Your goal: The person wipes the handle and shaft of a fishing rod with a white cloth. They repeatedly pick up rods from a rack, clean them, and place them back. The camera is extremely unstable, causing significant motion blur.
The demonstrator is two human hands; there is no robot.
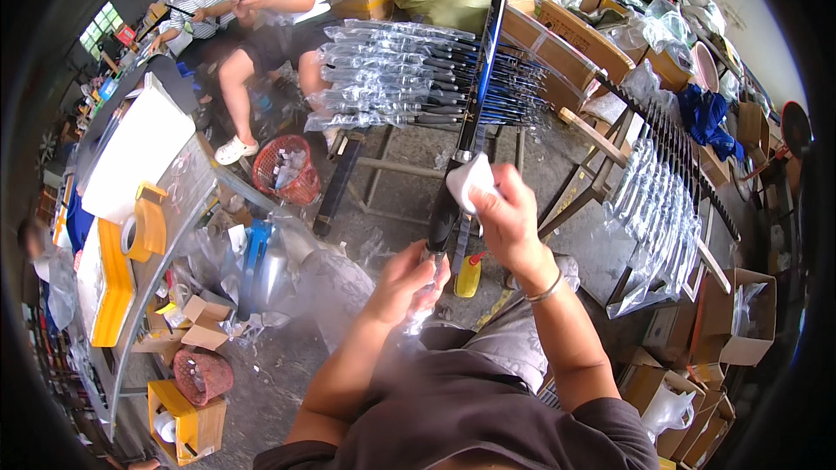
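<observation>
A fishing rod (475, 117) with a black handle stretches away from me toward the top of the view. My left hand (407, 287) is closed round the butt end of its handle, where clear plastic film (416, 320) shows between and below the fingers. Higher on the rod, near the reel seat, my right hand (512, 219) pinches a folded white cloth (470, 181) that lies against it. Beyond my hands, a row of fishing rods (374, 78) with plastic-wrapped handles rests across a metal stand (396, 167).
More wrapped rods (657, 191) lean on a rack at the right. A yellow-handled tool (468, 277) is below the rod. At left are a curved table edge (165, 270), tape rolls (144, 231) and a red basket (286, 170). Two people sit at upper left; cartons (736, 318) stand lower right.
</observation>
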